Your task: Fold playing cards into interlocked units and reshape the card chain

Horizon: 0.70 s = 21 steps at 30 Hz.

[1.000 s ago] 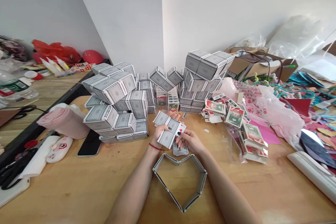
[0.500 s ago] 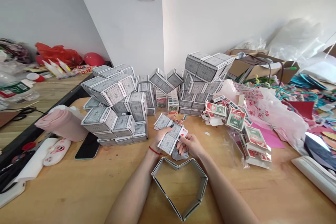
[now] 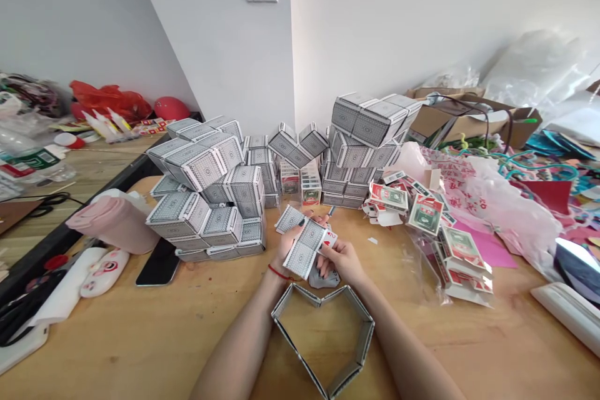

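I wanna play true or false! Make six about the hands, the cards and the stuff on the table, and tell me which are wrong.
1. The left hand and right hand both hold cards. True.
2. The frame lies on the table. True.
3. The frame is round. False: the frame is heart-shaped.
4. The bracelet sits by the right hand. False: the bracelet sits by the left hand.
5. The phone stands upright. False: the phone lies flat.
6. The pink roll is next to the phone. True.

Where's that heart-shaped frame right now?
In the head view, the frame stands on the table at bottom centre, between the forearms, just below the held cards.
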Each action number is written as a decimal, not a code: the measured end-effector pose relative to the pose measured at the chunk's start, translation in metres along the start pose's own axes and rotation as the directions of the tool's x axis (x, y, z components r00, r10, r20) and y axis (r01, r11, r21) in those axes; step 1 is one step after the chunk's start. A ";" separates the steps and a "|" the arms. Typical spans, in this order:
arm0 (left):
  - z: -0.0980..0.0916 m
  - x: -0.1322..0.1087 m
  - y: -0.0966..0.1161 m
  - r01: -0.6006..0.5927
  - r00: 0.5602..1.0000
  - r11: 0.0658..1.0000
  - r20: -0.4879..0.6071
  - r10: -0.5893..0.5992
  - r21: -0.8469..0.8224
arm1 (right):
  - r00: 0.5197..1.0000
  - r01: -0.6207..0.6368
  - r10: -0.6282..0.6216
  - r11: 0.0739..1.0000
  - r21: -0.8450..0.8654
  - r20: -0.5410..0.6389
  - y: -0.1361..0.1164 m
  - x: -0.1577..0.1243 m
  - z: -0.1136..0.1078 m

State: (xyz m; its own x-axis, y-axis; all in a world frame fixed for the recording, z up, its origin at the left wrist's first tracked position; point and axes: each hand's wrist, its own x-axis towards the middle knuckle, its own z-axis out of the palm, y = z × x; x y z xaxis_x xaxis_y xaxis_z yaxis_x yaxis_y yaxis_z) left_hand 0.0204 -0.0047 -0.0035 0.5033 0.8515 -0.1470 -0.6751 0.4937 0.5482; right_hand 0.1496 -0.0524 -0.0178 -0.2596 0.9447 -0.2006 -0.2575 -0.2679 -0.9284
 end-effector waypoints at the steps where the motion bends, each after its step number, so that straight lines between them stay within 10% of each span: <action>1: 0.001 0.000 0.001 -0.030 1.000 0.999 -0.002 0.030 -0.012 | 1.000 -0.001 0.001 1.000 -0.015 -0.005 0.000 0.000 0.001; 9: 0.009 -0.002 0.008 -0.195 0.981 0.974 -0.029 0.193 -0.113 | 0.999 0.027 -0.027 1.000 0.004 -0.023 -0.006 -0.004 -0.004; 21: -0.003 0.002 0.006 0.012 0.999 1.000 0.046 -0.012 -0.002 | 0.995 -0.094 0.090 0.988 0.121 0.035 0.002 -0.003 -0.011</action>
State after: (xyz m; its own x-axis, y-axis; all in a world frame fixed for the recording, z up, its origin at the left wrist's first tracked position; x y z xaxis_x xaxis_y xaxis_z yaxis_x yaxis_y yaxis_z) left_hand 0.0165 0.0006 -0.0029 0.5353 0.8367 -0.1155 -0.6705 0.5041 0.5443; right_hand 0.1596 -0.0534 -0.0224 -0.3140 0.9094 -0.2727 -0.3427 -0.3764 -0.8607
